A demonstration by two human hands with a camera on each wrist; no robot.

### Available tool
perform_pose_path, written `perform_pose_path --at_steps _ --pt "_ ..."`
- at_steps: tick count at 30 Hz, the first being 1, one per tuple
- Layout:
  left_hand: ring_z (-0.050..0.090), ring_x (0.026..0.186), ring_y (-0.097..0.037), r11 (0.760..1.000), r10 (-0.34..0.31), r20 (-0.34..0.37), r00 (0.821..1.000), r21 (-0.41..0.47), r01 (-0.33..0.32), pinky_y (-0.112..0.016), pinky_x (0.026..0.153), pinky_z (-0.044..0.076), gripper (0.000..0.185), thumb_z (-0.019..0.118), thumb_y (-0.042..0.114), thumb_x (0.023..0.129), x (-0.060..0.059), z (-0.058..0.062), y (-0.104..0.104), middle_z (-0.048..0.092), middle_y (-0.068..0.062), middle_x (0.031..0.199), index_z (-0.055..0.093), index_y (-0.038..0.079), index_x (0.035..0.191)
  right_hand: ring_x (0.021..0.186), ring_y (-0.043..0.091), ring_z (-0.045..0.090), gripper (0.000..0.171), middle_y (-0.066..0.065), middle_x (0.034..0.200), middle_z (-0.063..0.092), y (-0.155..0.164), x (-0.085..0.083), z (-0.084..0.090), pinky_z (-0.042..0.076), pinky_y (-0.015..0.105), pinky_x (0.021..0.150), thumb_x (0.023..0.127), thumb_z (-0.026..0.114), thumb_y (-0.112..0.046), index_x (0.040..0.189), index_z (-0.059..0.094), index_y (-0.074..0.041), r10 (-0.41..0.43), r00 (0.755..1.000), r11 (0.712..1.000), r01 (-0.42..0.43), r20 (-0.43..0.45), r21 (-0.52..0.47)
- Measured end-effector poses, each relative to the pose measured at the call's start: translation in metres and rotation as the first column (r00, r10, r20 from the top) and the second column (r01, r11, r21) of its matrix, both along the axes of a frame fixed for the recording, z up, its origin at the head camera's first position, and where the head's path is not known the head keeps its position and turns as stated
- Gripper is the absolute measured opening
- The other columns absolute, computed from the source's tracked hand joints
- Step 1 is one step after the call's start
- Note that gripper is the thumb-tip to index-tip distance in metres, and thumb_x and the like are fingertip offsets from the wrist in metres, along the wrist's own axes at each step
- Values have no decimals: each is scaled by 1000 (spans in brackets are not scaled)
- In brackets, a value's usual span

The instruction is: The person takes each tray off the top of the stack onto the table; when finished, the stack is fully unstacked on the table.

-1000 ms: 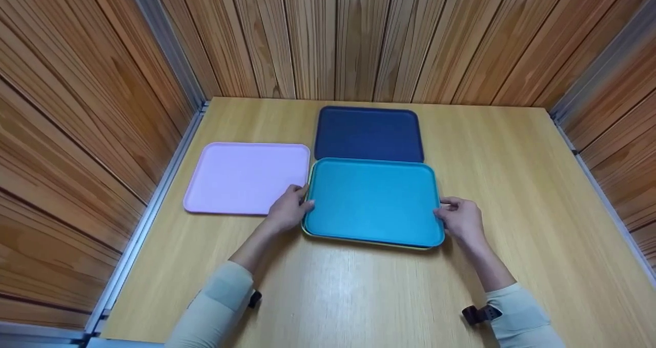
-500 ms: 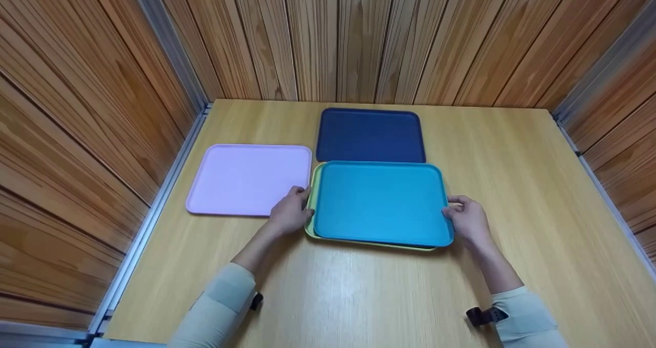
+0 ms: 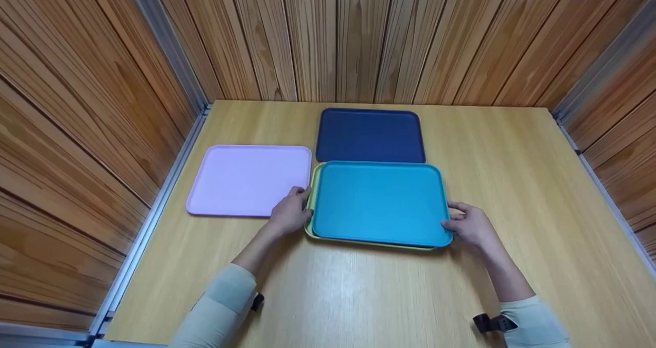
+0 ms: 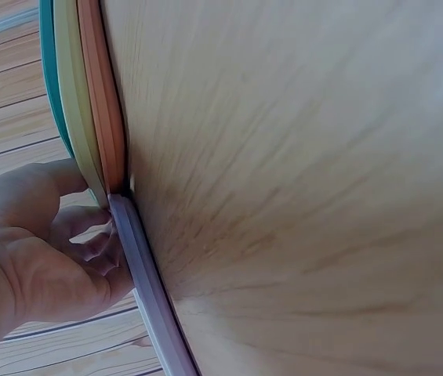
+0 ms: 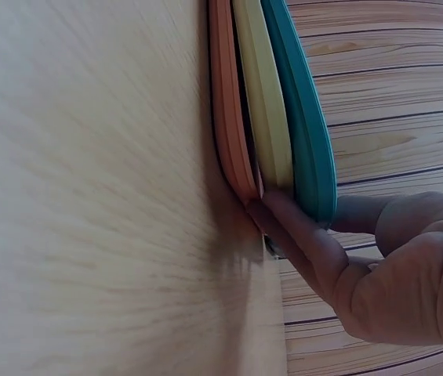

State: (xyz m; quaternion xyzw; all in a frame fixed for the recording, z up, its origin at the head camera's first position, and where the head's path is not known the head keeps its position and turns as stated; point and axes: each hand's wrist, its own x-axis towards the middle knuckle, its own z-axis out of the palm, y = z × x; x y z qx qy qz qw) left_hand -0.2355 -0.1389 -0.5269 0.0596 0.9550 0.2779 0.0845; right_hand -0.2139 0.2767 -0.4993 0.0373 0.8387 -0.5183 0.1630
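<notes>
Wood-panelled walls close in a pale wooden table [image 3: 359, 297]. From the head view, a teal tray [image 3: 379, 202] tops a stack at the centre; the left hand [image 3: 289, 212] pinches the stack's left edge and the right hand [image 3: 469, 225] curls round the right edge. A lilac tray [image 3: 246, 179] lies just left, a navy tray [image 3: 370, 135] just behind.

Left wrist view: fingers [image 4: 88, 243] tucked against the stack's edge, beside the lilac rim [image 4: 147, 290].

Right wrist view: three stacked trays show, teal [image 5: 303, 110], pale yellow-green [image 5: 264, 102] and orange [image 5: 225, 102], with fingers [image 5: 299, 243] hooked under the teal rim.

Judging by this, the top tray is being separated; next calls for lifting it free alone. Count: five trays, two hands.
</notes>
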Motion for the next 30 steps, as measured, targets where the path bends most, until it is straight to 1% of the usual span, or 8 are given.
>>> perform_pose_path --at_steps 3,5,8,11,19,22,26,30 --pt "53 112 -29 1000 -1 5 1000 -2 1 -45 93 44 64 63 19 89 0 0 1 45 -13 135 37 9 146 86 17 66 57 28 111 62 3 3 -1 54 28 69 93 56 -3 141 31 12 -35 999 999 34 -10 -29" --pt "53 114 -30 1000 -6 5 1000 -3 6 -45 92 45 64 64 19 88 0 1 1 45 -14 135 37 9 146 84 14 66 54 26 109 64 5 5 -3 54 27 69 94 54 -3 141 32 11 -74 997 995 73 -14 -64" --pt "53 114 -31 1000 -8 3 1000 -7 8 -45 91 45 65 64 19 88 0 1 2 45 -14 135 38 8 146 84 14 67 52 21 106 66 9 7 -4 55 28 71 95 51 -2 141 32 11 -124 992 984 121 -17 -131" --pt "53 115 -31 1000 -6 0 1000 -14 6 -45 91 45 65 65 20 88 -1 0 1 45 -14 135 38 8 145 86 15 67 51 18 104 67 14 8 -4 55 30 72 96 50 -4 142 31 10 -155 988 973 151 -10 -177" --pt "53 115 -31 999 -14 -19 1000 -31 13 -44 89 46 64 65 20 88 -1 -1 0 45 -13 136 39 7 145 90 17 67 53 20 115 62 38 8 -2 55 33 75 99 49 -11 145 30 6 -198 980 964 196 3 -178" --pt "53 114 -32 1000 -15 -28 999 -23 15 -44 89 46 64 66 19 87 -1 0 -1 46 -14 135 39 6 144 88 16 67 54 14 108 65 47 6 -1 55 32 74 98 50 -12 145 30 5 -213 977 960 212 16 -185" --pt "53 115 -32 1000 -18 -26 1000 -19 18 -44 91 45 64 65 20 88 -1 -1 0 45 -14 136 39 6 144 83 14 68 54 2 93 68 60 2 1 55 30 71 97 52 -11 145 31 5 -236 971 951 237 27 -198" --pt "52 116 -32 1000 -14 -21 1000 -16 14 -44 92 45 64 65 20 88 -1 -2 0 45 -14 136 39 6 145 81 13 68 56 -3 88 68 76 -2 1 55 29 70 97 53 -11 145 30 6 -253 967 940 256 42 -225"
